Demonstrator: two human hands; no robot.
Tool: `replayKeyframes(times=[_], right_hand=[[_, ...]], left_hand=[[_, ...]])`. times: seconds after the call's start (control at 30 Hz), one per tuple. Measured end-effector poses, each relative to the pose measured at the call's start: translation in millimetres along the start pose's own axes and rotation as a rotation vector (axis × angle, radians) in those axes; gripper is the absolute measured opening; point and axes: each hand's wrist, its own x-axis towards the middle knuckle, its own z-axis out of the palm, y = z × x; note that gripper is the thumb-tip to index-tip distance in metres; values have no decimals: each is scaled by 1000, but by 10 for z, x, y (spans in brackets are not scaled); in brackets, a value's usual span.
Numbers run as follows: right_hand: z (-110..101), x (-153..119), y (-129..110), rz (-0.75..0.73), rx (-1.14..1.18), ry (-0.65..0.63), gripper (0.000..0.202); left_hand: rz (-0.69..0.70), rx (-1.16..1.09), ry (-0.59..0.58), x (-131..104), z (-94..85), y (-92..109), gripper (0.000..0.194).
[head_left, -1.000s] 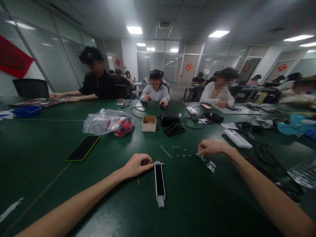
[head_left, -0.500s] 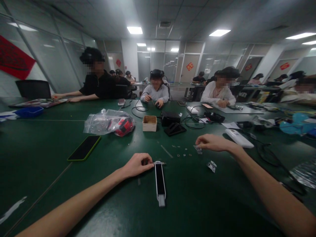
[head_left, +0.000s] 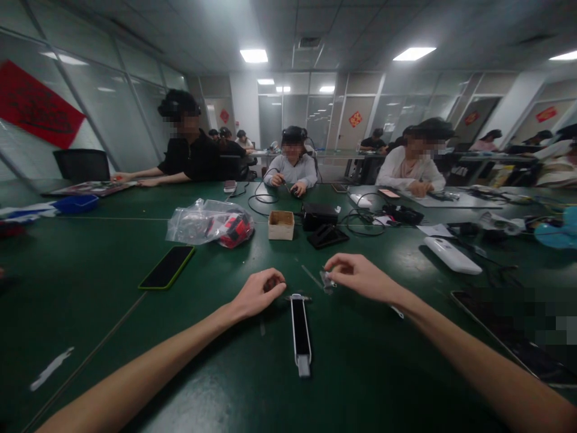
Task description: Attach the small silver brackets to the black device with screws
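Note:
My left hand (head_left: 259,293) is curled, thumb and index finger close together, just left of the far end of a long narrow device (head_left: 301,337). This device has a white frame, a dark top face and a thin rod across its far end. Whether anything sits between those fingertips I cannot make out. Beyond the device and to its right, my right hand (head_left: 363,278) pinches a small clear and silvery piece (head_left: 328,281) just above the table. Part of another small pale piece (head_left: 397,311) shows beneath my right forearm.
A phone in a green case (head_left: 166,267) lies left. Farther back are a plastic bag with red items (head_left: 210,224), a small open box (head_left: 280,227) and a black stand (head_left: 327,236). A white device (head_left: 452,255) and a dark flat panel (head_left: 500,331) lie right. Several people sit around.
My right hand has moved left with the small piece, close to the device. My left hand has lifted slightly off the rod's end. The view has turned a little left.

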Motion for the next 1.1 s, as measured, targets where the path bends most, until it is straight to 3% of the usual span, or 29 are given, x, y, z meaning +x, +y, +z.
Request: replayKeyframes(times=[0.1,0.2,0.3,0.43,0.6,0.8,0.93,1.1], right_hand=[[341,21,-62,3,136,33,25],[585,10,-134,13,199,89,23],[699,-9,-171,-14,244,126,21],[671,-2,-131,-74,256,90,25],[559,16,76,-84,-35,123,24],[633,-23,300,-102,-180,10,22],[691,-15,332,-142,-210,16,22],[722,-7,349,-173,-225,55,21]], left_hand=[[-39,-126,20,-16,-11,148,29],[-90,-307,-73,-48,-1,304,32],[-169,-454,-170,-67,6,391,33],[-203,-447,-182,-42,-53,362,26],[-218,-232,-185,29,-219,200,32],[-229,-17,-258,73,-359,56,26],[-238,33,-352,75,-355,-9,25],[-235,-27,-363,74,-271,-81,26]])
